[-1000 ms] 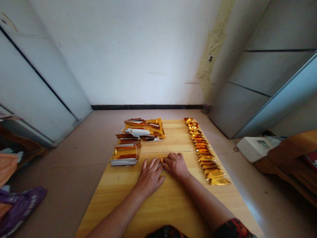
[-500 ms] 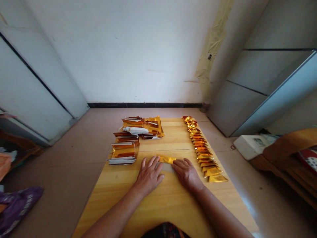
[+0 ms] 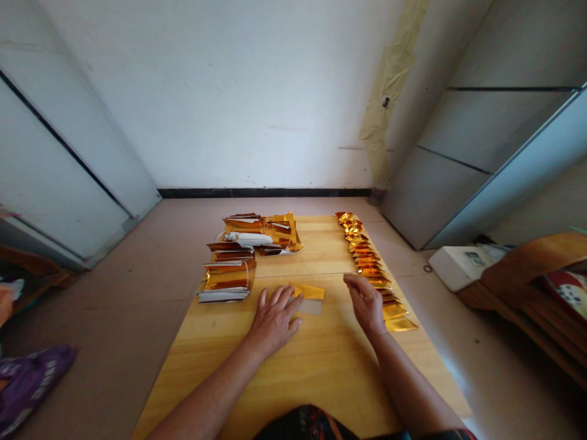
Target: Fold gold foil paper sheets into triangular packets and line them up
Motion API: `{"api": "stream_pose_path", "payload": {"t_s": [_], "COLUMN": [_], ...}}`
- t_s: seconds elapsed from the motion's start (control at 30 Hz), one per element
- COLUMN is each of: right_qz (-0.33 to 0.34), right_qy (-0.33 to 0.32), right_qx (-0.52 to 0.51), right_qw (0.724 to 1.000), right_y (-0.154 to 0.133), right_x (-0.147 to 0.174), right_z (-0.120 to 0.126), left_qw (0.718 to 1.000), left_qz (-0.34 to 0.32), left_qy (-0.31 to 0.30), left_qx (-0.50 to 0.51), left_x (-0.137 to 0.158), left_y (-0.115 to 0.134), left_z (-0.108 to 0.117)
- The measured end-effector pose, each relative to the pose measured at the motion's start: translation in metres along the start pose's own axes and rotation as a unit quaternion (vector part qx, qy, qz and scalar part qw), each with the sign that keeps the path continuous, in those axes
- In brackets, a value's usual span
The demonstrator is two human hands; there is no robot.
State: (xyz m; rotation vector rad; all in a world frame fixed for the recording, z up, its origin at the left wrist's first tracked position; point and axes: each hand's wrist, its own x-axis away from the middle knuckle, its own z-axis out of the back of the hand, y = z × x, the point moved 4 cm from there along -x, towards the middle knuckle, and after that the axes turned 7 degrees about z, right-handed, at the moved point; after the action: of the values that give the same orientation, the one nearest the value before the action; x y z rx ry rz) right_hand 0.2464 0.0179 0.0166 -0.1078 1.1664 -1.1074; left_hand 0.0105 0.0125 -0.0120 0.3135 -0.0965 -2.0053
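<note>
Pressing on a small gold and gray paper in the middle of the tabletop with the left hand, fingers spread out. Holding the right hand apart, to the right of the paper, fingers curled in, but cannot tell if pinching anything. With stacks of gold paper at the far left, and a row of folded gold pieces along the right edge, close to the right hand.

Glints are being thrown by foil pieces at the right edge of the surface, pale glare by the floor alongside.
</note>
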Motion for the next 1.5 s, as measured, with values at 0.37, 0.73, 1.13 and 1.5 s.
{"api": "stream_pose_path", "payload": {"t_s": [0.37, 0.73, 1.13, 1.5], "right_qz": [0.057, 0.082, 0.077, 0.106], "right_qy": [-0.245, -0.365, -0.396, -0.369], "right_qx": [-0.078, 0.13, 0.206, 0.19], "right_qw": [0.965, 0.918, 0.891, 0.903], "right_y": [-0.037, -0.042, -0.055, -0.048], "right_x": [-0.002, 0.005, 0.002, 0.002], "right_z": [-0.091, -0.104, -0.106, -0.106], "left_qw": [0.999, 1.0, 0.999, 0.999], "left_qz": [-0.007, -0.002, 0.009, 0.016], "left_qy": [0.015, 0.011, 0.011, 0.008], "left_qx": [-0.027, 0.02, 0.042, 0.035], "left_x": [0.001, 0.006, 0.005, 0.004], "left_y": [0.0, 0.004, 0.004, -0.006], "left_z": [-0.001, 0.009, 0.008, 0.005]}}
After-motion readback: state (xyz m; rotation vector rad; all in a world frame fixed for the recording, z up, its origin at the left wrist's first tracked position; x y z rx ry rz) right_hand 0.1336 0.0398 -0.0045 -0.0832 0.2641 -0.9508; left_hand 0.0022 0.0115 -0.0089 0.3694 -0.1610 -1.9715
